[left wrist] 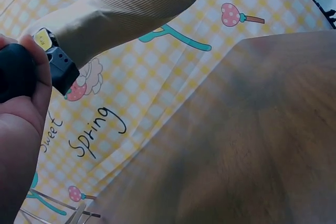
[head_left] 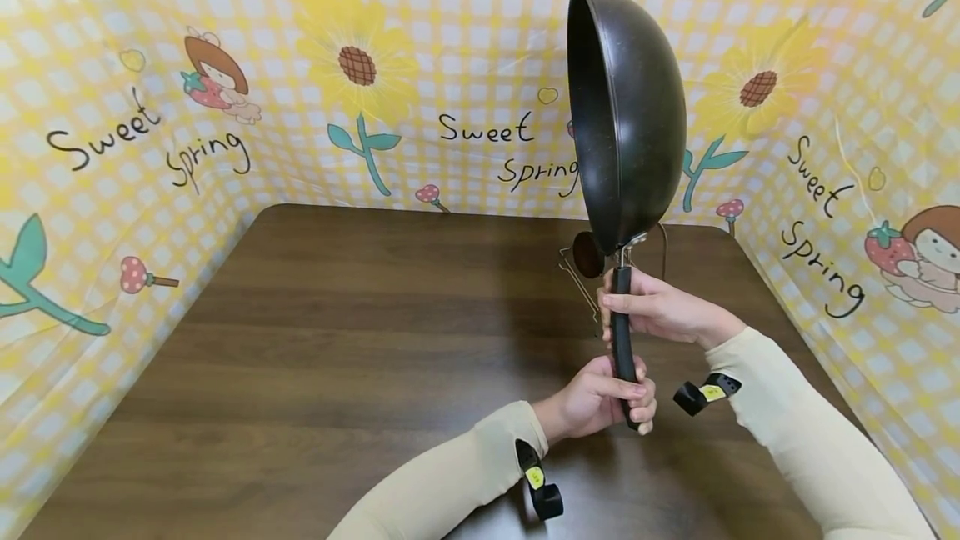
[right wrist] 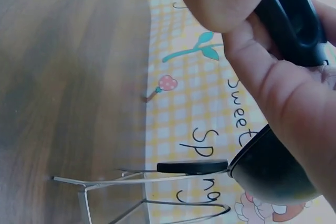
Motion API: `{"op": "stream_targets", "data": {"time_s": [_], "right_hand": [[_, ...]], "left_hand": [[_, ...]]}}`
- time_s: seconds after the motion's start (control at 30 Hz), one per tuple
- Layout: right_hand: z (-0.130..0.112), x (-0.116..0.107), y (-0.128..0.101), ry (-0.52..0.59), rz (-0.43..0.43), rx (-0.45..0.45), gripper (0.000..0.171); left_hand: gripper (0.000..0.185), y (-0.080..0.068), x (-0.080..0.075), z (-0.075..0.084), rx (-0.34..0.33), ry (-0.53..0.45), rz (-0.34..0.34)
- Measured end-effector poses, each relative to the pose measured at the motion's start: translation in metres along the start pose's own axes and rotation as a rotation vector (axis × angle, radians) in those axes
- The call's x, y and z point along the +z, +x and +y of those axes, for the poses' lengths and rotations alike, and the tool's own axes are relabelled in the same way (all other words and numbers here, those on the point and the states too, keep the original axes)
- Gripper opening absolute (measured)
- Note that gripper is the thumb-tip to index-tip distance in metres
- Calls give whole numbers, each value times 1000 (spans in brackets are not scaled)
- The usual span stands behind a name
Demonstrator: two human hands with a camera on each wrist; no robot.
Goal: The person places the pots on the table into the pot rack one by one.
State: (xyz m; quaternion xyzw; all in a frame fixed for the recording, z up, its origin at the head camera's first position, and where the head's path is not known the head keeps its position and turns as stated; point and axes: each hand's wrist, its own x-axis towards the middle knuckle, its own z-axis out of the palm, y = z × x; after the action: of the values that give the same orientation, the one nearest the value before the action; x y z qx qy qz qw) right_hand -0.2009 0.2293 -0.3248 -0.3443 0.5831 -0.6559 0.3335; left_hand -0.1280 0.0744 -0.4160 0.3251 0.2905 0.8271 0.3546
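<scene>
A black wok (head_left: pixel 645 107) is held up on end over the table, its hollow side facing left and its handle (head_left: pixel 622 332) pointing down. My left hand (head_left: pixel 600 398) grips the lower end of that handle; in the left wrist view the dark handle end (left wrist: pixel 16 74) pokes out from the fingers. Higher up, just below the bowl, my right hand (head_left: pixel 660 307) holds the handle with the thumb laid across it. Behind the wok and the right hand stands a thin wire rack (head_left: pixel 577 282) with a dark round disc (head_left: pixel 587 254), partly hidden.
The brown wooden table (head_left: pixel 337 340) is enclosed at the back and both sides by yellow checked cloth (head_left: pixel 450 48) with printed flowers. In the right wrist view the rack's wire legs (right wrist: pixel 86 203) stand out from its round disc (right wrist: pixel 191 168), close to the wok.
</scene>
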Motion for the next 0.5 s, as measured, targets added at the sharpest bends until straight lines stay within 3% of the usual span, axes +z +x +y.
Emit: {"op": "stream_targets", "data": {"time_s": [0.5], "right_hand": [[-5,-3,-28,-69,68,15,13]], "left_hand": [[39,20,8,-23,8,-35,-26]]}}
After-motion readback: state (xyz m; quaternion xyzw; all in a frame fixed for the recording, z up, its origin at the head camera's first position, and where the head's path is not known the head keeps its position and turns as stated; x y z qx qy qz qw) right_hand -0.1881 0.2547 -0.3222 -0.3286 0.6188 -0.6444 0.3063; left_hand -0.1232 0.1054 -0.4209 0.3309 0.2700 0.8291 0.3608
